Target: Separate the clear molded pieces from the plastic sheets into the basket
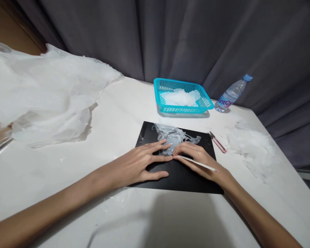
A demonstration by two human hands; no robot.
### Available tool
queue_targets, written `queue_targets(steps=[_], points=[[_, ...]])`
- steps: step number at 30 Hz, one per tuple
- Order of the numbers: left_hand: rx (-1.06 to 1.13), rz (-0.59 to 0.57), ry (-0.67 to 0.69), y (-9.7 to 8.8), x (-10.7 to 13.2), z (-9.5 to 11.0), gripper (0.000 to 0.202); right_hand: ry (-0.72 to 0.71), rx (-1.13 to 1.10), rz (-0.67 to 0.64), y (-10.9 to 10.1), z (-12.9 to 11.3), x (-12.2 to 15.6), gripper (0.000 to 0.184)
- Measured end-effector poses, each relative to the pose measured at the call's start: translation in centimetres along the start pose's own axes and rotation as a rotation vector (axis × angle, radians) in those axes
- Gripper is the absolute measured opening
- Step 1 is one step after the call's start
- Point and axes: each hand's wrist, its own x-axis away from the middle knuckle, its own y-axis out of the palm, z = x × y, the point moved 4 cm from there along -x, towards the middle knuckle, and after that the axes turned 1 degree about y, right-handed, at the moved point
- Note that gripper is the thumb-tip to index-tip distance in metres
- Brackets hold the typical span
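A black mat [186,179] lies on the white table. On its far part rests a pale, translucent cut-out piece [174,136] with curly edges. My left hand [144,163] lies flat on the mat, fingers stretched out and pressing the near edge of that piece. My right hand [198,158] is closed in a pinch round a thin white stick-like tool [196,162], whose tip meets the piece beside my left fingertips.
A turquoise basket [204,100] holding white scraps stands behind the mat, a water bottle [231,94] to its right. A pink-handled tool [218,143] lies right of the mat, white scraps [250,144] beyond it. Crumpled white sheeting [46,93] fills the left side.
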Motion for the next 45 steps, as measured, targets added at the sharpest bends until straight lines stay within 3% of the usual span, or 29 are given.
queue_targets(steps=[6,11,18,24,30,33,36,40,43,45], points=[[0.043,0.035,0.019,-0.2,0.0,0.0,0.058,0.045,0.012,-0.007,-1.0,0.1,0.7,0.016],[0.072,0.004,-0.003,-0.3,0.0,-0.1,0.059,0.002,-0.029,-0.001,-0.5,0.2,0.5,0.013],[0.145,0.007,0.005,-0.5,0.2,-0.6,0.043,-0.125,0.121,0.063,0.7,0.1,0.1,0.015],[0.142,0.041,0.025,-0.6,0.2,-0.5,0.041,-0.184,0.376,0.099,1.6,0.6,0.1,0.022],[0.083,0.082,0.0,-0.5,0.2,0.0,0.038,-0.132,0.311,0.044,1.1,-0.1,0.1,0.02],[0.061,0.263,-0.101,-1.0,0.3,0.2,0.03,-0.143,0.342,0.064,1.2,-0.1,0.0,0.02],[0.077,0.364,-0.346,-1.2,0.4,0.0,0.04,-0.182,0.465,0.142,1.8,0.1,-0.2,0.021],[0.342,0.26,-0.523,0.0,0.0,0.3,0.05,-0.12,0.46,0.283,2.1,-0.3,-0.3,0.019],[0.736,0.277,-0.491,0.7,-0.6,0.9,0.043,-0.095,0.396,0.328,2.4,-1.7,0.0,0.019],[0.887,0.315,-0.465,1.0,-0.8,1.1,0.041,-0.095,0.368,0.316,2.8,-2.5,0.2,0.019]])
